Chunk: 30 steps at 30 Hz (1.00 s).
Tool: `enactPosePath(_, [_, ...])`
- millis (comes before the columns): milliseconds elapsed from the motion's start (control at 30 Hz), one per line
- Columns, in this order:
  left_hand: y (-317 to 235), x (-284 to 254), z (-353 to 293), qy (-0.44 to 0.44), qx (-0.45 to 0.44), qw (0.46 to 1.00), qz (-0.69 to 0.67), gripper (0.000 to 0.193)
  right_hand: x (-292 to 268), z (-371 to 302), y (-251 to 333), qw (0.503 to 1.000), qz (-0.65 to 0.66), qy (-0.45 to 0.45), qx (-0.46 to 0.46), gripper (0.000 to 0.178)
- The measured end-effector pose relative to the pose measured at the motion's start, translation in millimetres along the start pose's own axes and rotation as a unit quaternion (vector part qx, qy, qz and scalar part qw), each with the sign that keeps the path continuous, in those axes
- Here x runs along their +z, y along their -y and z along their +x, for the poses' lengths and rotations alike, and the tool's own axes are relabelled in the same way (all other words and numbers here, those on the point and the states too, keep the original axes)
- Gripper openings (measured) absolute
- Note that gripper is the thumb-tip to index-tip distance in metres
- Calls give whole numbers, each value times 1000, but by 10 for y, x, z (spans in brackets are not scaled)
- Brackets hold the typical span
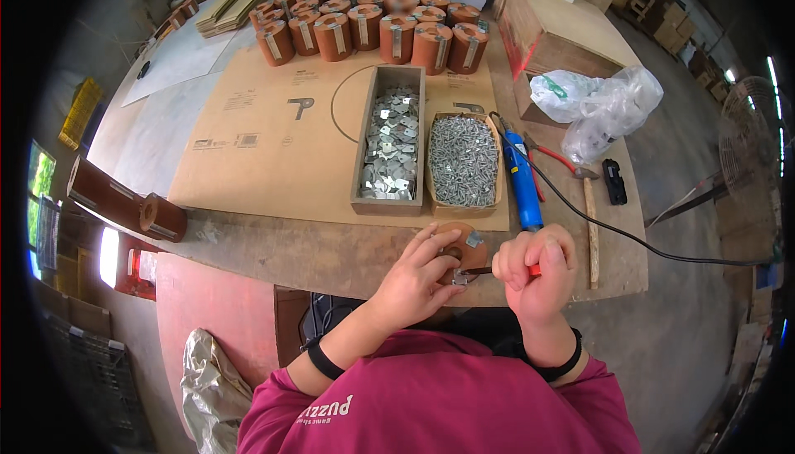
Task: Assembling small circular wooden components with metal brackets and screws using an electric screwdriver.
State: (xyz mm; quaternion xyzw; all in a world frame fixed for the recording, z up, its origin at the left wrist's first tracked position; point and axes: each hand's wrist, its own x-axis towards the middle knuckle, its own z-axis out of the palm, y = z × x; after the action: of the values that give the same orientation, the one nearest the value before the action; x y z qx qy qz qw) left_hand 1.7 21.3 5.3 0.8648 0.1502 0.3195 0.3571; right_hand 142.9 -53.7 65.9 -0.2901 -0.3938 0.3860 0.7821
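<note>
Brown cylinder [474, 258] at six o'clock of screw tray [464, 208], by edge of bench [273, 243]. Left hand [414, 277] holding its nine-o'clock side, apparently steadying it. Right hand [537, 272] clenched round red-handled tool [482, 271], tip at metal tab [460, 279].

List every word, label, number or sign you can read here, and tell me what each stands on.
Magenta shirt: white, upside-down lettering, partly legible; I leave it uncopied.
Cardboard sheet: small dark print and a barcode, too small to read; bold dark symbol, no readable word.
White plastic bag: crumpled green mark, unreadable.
</note>
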Motion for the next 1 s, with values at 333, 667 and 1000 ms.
enactPosePath(333, [20,-4,7,6,0,1000,5,33,9,47,-4,998,-36,40,36,9])
enactPosePath(667, [-2,-29,33,-5,17,1000,6,32,157,156,130,967,-203,98,117,15])
enactPosePath(1000, [-27,-9,15,-14,22,1000,9,31,137,153,-18,972,-146,122,139,17])
